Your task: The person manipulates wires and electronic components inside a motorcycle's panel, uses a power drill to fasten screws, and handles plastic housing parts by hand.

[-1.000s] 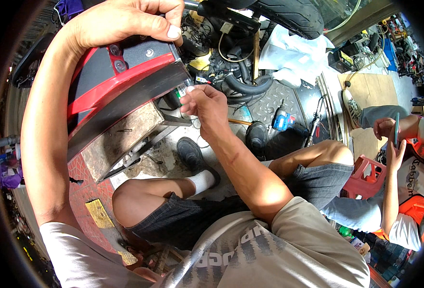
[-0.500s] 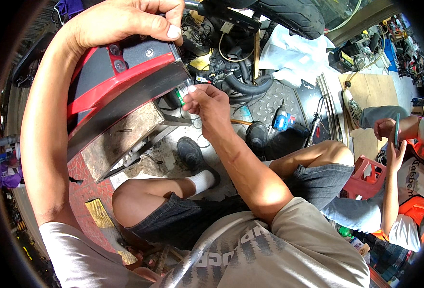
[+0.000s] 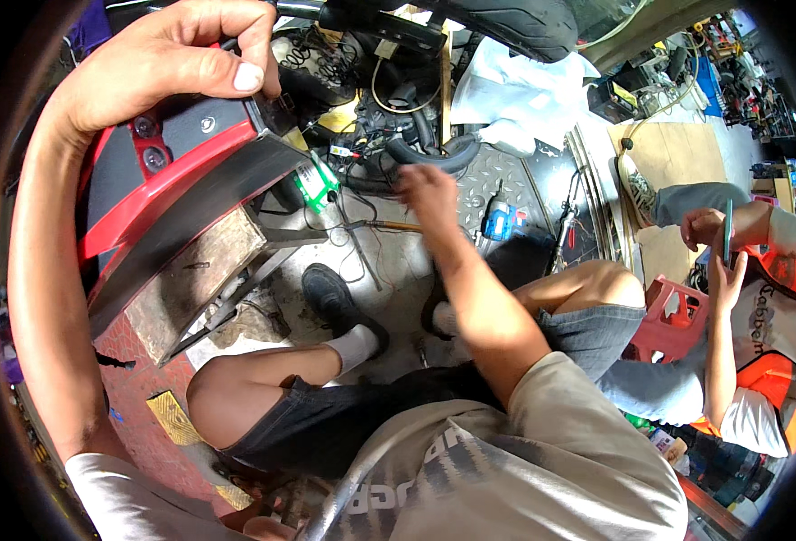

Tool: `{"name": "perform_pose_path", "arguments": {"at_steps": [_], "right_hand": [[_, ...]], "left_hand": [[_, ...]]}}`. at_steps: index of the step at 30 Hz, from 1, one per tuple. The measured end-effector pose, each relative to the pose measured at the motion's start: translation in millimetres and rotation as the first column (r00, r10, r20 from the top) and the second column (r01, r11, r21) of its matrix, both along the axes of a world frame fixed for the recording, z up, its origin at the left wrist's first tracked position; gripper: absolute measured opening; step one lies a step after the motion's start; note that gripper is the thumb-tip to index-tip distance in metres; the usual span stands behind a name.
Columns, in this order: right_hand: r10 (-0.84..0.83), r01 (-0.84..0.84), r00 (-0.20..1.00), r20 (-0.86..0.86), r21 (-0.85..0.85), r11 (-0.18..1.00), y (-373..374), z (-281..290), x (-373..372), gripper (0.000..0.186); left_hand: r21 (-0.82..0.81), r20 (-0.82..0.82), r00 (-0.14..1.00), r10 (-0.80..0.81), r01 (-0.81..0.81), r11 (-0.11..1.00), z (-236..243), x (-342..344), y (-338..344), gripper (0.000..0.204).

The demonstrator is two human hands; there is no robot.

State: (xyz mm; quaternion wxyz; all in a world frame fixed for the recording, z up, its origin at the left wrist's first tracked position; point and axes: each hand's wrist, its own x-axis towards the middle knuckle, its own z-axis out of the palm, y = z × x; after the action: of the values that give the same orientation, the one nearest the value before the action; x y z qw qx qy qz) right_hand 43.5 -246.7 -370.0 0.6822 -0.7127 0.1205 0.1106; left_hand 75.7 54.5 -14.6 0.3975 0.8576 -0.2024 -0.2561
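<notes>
My left hand (image 3: 200, 68) is closed over the top edge of a red and black vehicle body panel (image 3: 191, 203), thumb on the near side and fingers curled behind. Two dark round fittings sit in the panel's red part. The panel leans over a worn wooden board (image 3: 201, 270). My right hand (image 3: 430, 198) is apart from the panel, above the floor to its right; motion smears its fingers, and I cannot make out anything in it. A green and white container (image 3: 315, 184) stands beyond the panel's right end, between it and my right hand.
A blue power drill (image 3: 501, 219) and a diamond-plate metal sheet (image 3: 484, 176) lie to the right. Black hoses (image 3: 439, 158), cables and a white plastic bag (image 3: 506, 90) are beyond, below a tyre (image 3: 524, 22). A person in an orange vest (image 3: 772, 316) holds a phone, near a red stool (image 3: 668, 316).
My right hand has drawn away from the panel's right end, moving right across the view. The green and white container shows more fully now. My left hand keeps its hold on the panel.
</notes>
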Motion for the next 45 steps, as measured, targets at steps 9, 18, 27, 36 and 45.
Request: {"name": "perform_pose_path", "arguments": {"at_steps": [9,18,27,36,45], "right_hand": [[-0.257,-0.113,0.939,-0.229,-0.91,0.399,-194,-104,57,0.049],[-0.197,-0.231,0.933,-0.301,-0.921,0.313,-201,-108,81,0.052],[-0.114,-0.254,0.952,-0.284,-0.94,0.227,-206,-126,93,0.045],[-0.036,-0.2,0.976,-0.214,-0.95,0.24,-202,-116,82,0.037],[0.046,-0.068,0.997,-0.055,-0.934,0.351,-204,-148,61,0.034]], "left_hand": [[0.07,-0.011,0.999,0.05,-0.049,0.996,7,-8,3,0.041],[-0.055,-0.055,0.992,0.117,-0.12,0.991,-5,-10,3,0.045],[0.035,0.032,0.994,0.106,-0.107,0.994,-4,-11,7,0.049],[0.091,0.042,0.994,0.102,-0.105,0.99,-7,-10,16,0.053],[0.129,0.071,0.995,0.073,-0.082,0.988,-7,-7,20,0.054]]}}
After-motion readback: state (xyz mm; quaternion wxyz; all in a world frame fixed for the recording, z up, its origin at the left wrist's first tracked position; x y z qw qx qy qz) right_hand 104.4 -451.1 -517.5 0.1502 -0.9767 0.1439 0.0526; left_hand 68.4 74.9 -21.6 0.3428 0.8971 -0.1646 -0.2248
